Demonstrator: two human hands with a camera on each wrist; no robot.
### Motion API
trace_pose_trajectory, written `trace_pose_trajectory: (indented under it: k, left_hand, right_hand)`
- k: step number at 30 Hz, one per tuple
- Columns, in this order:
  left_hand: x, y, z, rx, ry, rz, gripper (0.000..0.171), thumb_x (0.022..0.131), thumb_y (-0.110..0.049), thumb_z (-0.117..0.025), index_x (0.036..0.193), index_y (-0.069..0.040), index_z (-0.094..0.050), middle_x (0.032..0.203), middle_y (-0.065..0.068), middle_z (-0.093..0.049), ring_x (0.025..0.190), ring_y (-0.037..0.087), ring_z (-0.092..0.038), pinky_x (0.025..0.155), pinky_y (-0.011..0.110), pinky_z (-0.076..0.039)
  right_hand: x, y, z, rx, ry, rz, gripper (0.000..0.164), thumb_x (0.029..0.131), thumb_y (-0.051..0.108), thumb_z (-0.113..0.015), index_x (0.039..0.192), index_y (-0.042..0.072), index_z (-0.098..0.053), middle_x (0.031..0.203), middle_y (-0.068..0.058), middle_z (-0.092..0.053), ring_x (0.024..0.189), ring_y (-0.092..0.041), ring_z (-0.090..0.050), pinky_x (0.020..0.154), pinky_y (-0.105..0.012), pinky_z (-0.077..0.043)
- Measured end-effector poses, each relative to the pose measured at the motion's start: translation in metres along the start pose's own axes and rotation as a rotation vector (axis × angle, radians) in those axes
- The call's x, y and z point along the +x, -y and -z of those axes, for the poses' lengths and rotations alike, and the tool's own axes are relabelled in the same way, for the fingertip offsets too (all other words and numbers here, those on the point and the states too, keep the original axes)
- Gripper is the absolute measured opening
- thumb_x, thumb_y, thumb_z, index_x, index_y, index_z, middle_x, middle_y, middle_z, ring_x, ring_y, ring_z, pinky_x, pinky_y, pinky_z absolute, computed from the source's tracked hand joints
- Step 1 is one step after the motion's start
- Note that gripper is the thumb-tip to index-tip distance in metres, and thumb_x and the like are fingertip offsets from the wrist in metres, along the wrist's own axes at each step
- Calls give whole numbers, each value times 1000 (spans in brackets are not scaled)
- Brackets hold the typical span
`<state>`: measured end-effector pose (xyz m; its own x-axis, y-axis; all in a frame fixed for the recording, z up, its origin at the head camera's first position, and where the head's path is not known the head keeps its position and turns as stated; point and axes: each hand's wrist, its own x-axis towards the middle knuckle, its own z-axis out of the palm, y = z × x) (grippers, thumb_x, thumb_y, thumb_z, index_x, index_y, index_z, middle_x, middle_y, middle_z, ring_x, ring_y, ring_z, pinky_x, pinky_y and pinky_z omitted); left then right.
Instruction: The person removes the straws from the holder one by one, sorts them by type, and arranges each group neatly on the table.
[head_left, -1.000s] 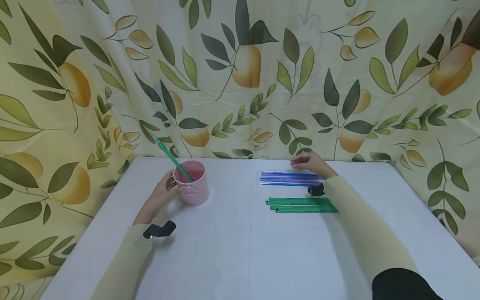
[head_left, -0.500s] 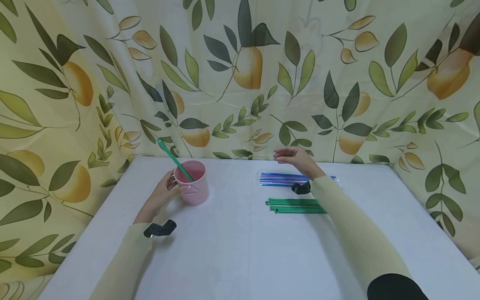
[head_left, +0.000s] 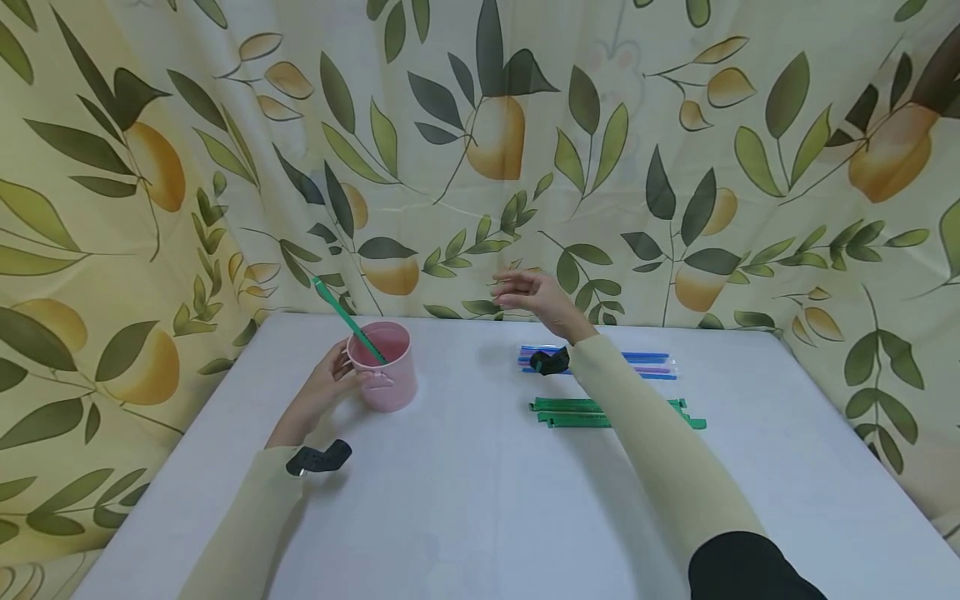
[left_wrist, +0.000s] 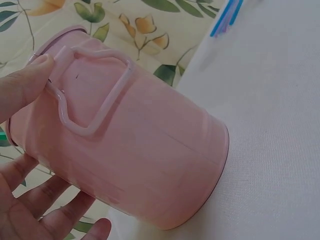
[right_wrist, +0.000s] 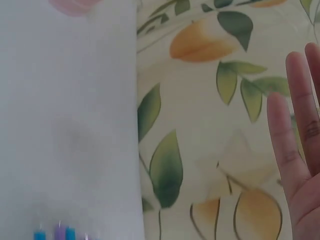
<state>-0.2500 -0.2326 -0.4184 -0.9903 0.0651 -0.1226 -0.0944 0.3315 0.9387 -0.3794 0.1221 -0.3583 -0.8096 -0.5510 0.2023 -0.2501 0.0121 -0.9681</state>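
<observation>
On the left of the white table is a pink metal bucket [head_left: 399, 382] with a small side handle [left_wrist: 105, 117]. My left hand [head_left: 327, 385] holds it from its left side, the thumb pressing near the rim by the handle and the fingers around the far side. A green stick [head_left: 343, 315] leans out of the bucket's mouth. My right hand [head_left: 546, 302] is raised over the table's back edge with nothing in it. Its fingers [right_wrist: 282, 132] look straight and spread in the right wrist view.
Beneath the right forearm lie a clear packet of blue and purple sticks [head_left: 651, 358] and several green sticks [head_left: 570, 406], side by side. A patterned cloth [head_left: 457, 208] hangs directly behind the table's back edge [head_left: 450, 317].
My right hand has moved left and up, from behind the blue sticks toward the middle of the back edge. The left hand and the bucket have stayed in place.
</observation>
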Motion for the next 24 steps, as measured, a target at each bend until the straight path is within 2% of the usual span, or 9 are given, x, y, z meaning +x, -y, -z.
trace_pose_trajectory:
  k: [4, 8, 12, 18, 24]
  left_hand:
    - [3, 2, 0, 10, 2, 15, 85, 90, -30, -63, 152, -16, -7, 158, 16, -13, 145, 36, -15, 117, 53, -20]
    - [4, 4, 1, -12, 9, 13, 84, 91, -26, -61, 152, -15, -6, 158, 16, -11, 145, 36, -13, 117, 54, -20]
    - [4, 4, 1, -18, 15, 10, 84, 91, -25, -61, 152, -13, -5, 158, 17, -12, 145, 37, -13, 117, 53, -20]
    - [1, 3, 1, -9, 8, -10, 85, 90, -29, -62, 152, -14, -7, 158, 16, -13, 145, 36, -14, 117, 53, -21]
    - [1, 1, 1, -13, 5, 1, 85, 89, -30, -63, 152, -16, -7, 158, 15, -14, 145, 35, -14, 116, 54, -21]
  right_hand:
    - [13, 6, -17, -14, 23, 3, 43, 88, 3, -60, 129, -4, -50, 94, 10, -70, 91, -10, -67, 85, -23, -54]
    - [23, 11, -33, -48, 40, 2, 41, 88, 4, -62, 127, -3, -53, 93, 8, -70, 92, -12, -67, 91, -35, -55]
    - [33, 14, -48, -88, 60, 1, 39, 88, 5, -62, 125, -2, -55, 97, 0, -71, 90, -10, -68, 94, -43, -52]
    - [48, 19, -71, -140, 94, -29, 38, 88, 7, -63, 125, 2, -57, 110, -17, -67, 95, -16, -67, 92, -39, -55]
    - [59, 28, -93, -160, 142, -56, 38, 87, 9, -65, 124, 2, -57, 114, -19, -66, 96, -19, -67, 91, -38, -55]
